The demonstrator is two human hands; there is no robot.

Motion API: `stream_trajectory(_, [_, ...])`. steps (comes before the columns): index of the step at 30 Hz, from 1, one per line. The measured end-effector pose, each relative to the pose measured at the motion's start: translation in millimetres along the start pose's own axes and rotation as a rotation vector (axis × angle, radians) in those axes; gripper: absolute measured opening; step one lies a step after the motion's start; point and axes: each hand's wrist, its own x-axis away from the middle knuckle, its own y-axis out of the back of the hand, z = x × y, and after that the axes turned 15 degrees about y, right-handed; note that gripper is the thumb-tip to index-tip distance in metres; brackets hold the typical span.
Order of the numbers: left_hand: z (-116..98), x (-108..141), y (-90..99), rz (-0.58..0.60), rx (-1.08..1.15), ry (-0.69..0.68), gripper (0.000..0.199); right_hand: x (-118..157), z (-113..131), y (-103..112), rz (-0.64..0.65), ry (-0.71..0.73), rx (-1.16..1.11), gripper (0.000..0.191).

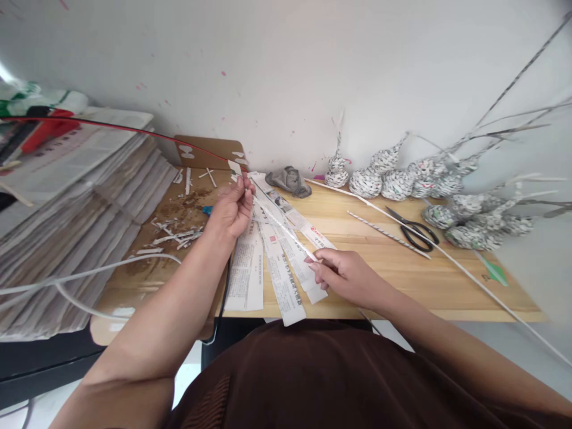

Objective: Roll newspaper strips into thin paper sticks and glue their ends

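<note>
A thin whitish roll of paper (285,227) stretches slantwise between my two hands. At its upper end my left hand (233,207) pinches it with thumb and fingertips, and a pale paper corner (235,168) sticks out above the fingers. My right hand (342,271) grips the lower end between thumb and curled fingers. Beneath the roll, several printed newspaper strips (286,286) lie fanned out on the wooden table (339,304). Whether a thin rod sits inside the roll, I cannot tell.
Newspapers are stacked (129,179) at left, near paper scraps (181,237) and white cord (134,260). A grey cloth (289,181) lies behind my hands. Rightward are black-handled scissors (419,236), a striped paper stick (388,234), a long white rod (451,262) and several woven paper gourds (397,186).
</note>
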Motion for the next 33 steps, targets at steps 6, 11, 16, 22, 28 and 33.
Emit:
stream_trajectory(6, [0, 0, 0.1, -0.024, -0.012, -0.02, 0.018, -10, -4, -10, -0.07, 0.124, 0.44, 0.034])
stream_trajectory(11, [0, 0, 0.6, -0.026, -0.027, -0.022, 0.017, -10, -5, -12, -0.06, 0.103, 0.412, 0.034])
stream_trajectory(16, [0, 0, 1.6, -0.022, -0.042, -0.027, 0.017, -10, -6, -14, -0.057, 0.106, 0.523, 0.034])
stream_trajectory(22, [2, -1, 1.9, -0.031, -0.062, -0.03, 0.017, -12, -11, -17, -0.024, 0.103, 0.77, 0.036])
stream_trajectory(28, [2, -2, 3.0, -0.034, -0.078, -0.042, 0.017, -16, -8, -18, 0.003, 0.071, 0.771, 0.035])
stream_trajectory(33, [2, 1, -0.6, -0.052, -0.069, -0.028, 0.018, -25, -10, -18, -0.063, -0.002, 0.349, 0.033])
